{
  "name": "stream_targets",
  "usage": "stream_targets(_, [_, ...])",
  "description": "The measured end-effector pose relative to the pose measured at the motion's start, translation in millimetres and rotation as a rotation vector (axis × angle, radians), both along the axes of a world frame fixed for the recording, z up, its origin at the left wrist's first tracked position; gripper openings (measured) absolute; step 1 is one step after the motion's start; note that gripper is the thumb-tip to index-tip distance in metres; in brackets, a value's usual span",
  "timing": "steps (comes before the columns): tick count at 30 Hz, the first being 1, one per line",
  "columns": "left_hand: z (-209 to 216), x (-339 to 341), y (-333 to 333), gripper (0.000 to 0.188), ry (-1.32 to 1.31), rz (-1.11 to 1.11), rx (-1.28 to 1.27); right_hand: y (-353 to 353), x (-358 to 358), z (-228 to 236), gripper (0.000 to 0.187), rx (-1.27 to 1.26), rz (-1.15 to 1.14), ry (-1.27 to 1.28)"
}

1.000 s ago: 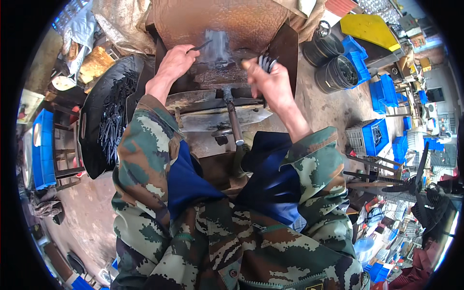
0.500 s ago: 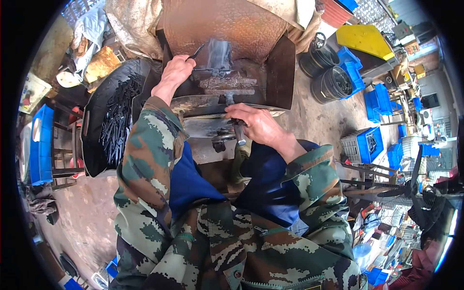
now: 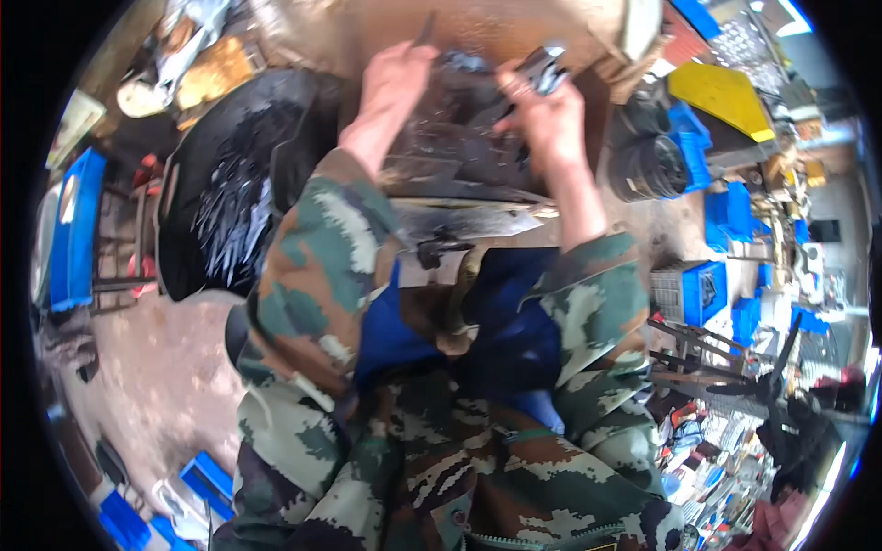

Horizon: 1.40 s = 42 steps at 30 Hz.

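My left hand (image 3: 397, 92) is closed around a thin dark metal piece (image 3: 425, 29), whose end sticks up past the fingers. My right hand (image 3: 551, 119) is raised over the right side of the dark metal work box (image 3: 478, 174). Its fingers are wrapped on a shiny metal piece (image 3: 544, 72); blur hides its exact kind. Both hands are apart, above the far part of the box. The grinding or work spot between them is smeared by motion. Below the box's near edge is a pale metal plate (image 3: 496, 222).
To the left stands a black bin (image 3: 175, 220) of dark metal strips (image 3: 241, 211). On the right are dark buckets (image 3: 648, 170), blue crates (image 3: 728, 216), a yellow panel (image 3: 721, 96) and a black fan (image 3: 781, 376). A blue tray (image 3: 75, 230) sits far left.
My right hand has left the metal handle at the box's near edge and moved up and away, now holding a shiny metal piece. My left hand has moved farther away with its dark piece.
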<state>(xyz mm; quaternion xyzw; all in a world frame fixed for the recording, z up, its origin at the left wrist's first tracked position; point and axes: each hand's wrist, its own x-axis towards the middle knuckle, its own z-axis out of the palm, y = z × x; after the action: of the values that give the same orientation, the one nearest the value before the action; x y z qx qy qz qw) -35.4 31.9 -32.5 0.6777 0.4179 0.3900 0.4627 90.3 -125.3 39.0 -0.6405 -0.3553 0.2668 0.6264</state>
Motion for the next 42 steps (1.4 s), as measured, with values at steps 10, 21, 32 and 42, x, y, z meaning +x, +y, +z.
stream_targets(10, [25.8, 29.7, -31.4, 0.033, 0.002, 0.044, -0.093, 94.4, 102.4, -26.2, 0.032, -0.132, -0.172, -0.161])
stream_targets(21, [33.0, 29.3, -32.5, 0.034, -0.002, 0.047, -0.138, 98.5, 85.1, -15.3, 0.025, -0.094, -0.126, -0.193])
stream_targets(32, [38.9, -0.2, -39.4, 0.029, -0.066, 0.024, -0.084, 99.7, 85.1, -15.4, 0.027, -0.179, -0.084, -0.221])
stream_targets(42, [68.3, -198.4, -7.5, 0.035, 0.439, -0.164, 0.356, 92.0, 70.0, -1.3, 0.033, -0.159, -0.04, -0.177])
